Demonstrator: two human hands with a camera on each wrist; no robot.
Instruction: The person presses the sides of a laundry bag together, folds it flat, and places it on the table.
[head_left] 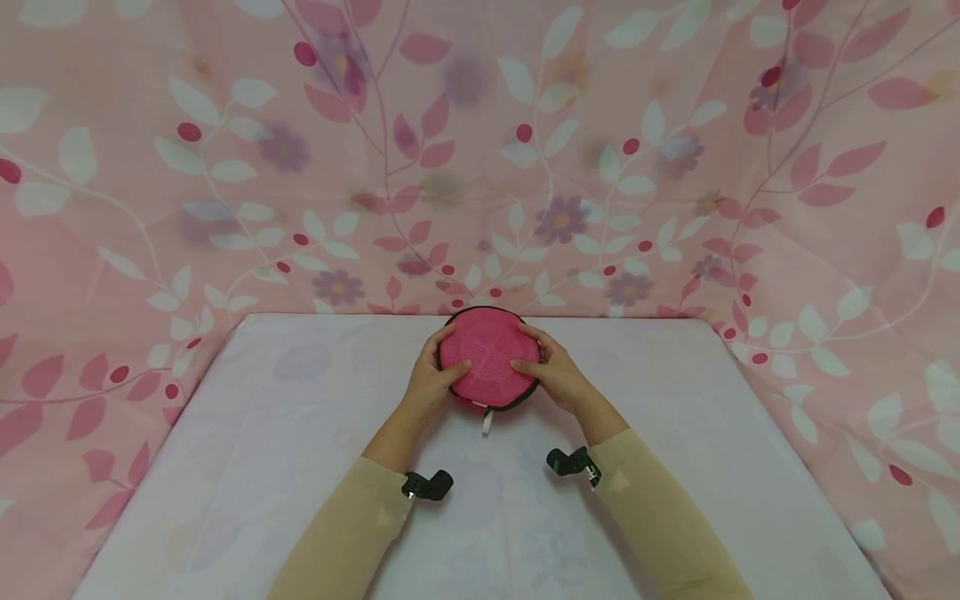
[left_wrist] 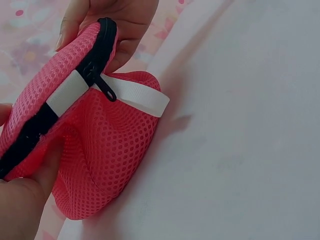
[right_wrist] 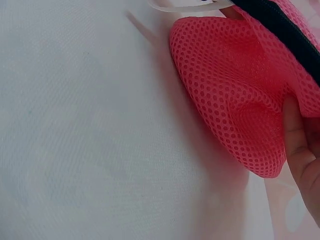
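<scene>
A round pink mesh laundry bag [head_left: 489, 337] is held between both hands near the far edge of the table. My left hand [head_left: 432, 377] grips its left side, thumb on top and fingers beneath. On the opposite side my right hand [head_left: 559, 377] grips it the same way. A black zipper [left_wrist: 25, 135] runs round the rim, its black pull [left_wrist: 106, 90] hanging beside a white fabric loop [left_wrist: 142, 97]. The mesh underside [right_wrist: 225, 90] sags in folds below the rim, close over the tabletop.
A pale cloth covers the table [head_left: 247, 450]. Behind and at both sides hangs a pink curtain [head_left: 480, 150] printed with leaves and flowers. Small black cameras [head_left: 429, 485] are strapped to the wrists over beige sleeves [head_left: 345, 525].
</scene>
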